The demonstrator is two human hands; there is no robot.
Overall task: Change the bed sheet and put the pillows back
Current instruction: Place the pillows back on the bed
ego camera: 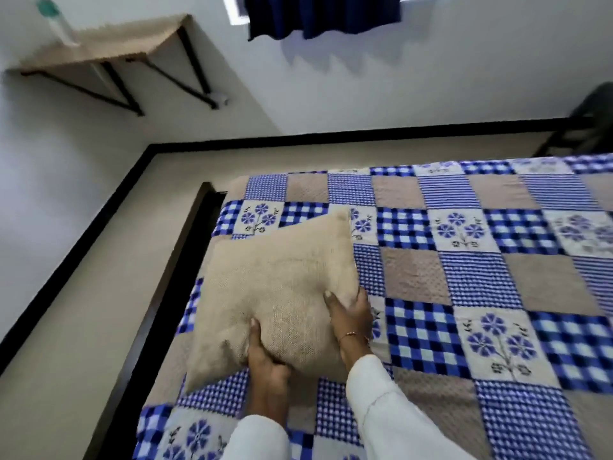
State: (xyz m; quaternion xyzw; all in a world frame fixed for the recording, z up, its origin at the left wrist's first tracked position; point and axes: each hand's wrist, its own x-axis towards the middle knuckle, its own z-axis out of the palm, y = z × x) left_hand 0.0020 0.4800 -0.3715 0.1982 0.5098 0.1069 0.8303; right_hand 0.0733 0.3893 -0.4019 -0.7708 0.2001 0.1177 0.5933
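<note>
Both hands are gripping the tan pillow point(278, 290) near the bed's point(464, 277) left edge: left hand point(265, 360) underneath, right hand point(351, 313) clutching its side.

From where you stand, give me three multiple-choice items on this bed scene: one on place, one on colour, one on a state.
1. Where is the pillow?
A. on the shelf
B. on the floor
C. over the bed's left part

2. What colour is the pillow?
A. beige
B. red
C. black

3. What are the hands doing?
A. hanging idle
B. both gripping the pillow
C. pulling the curtain

Answers:
1 C: it sits over the sheet near the bed's left edge.
2 A: its coarse weave is beige against the blue checks.
3 B: the left hand grips its lower edge and the right hand its right side.
</note>
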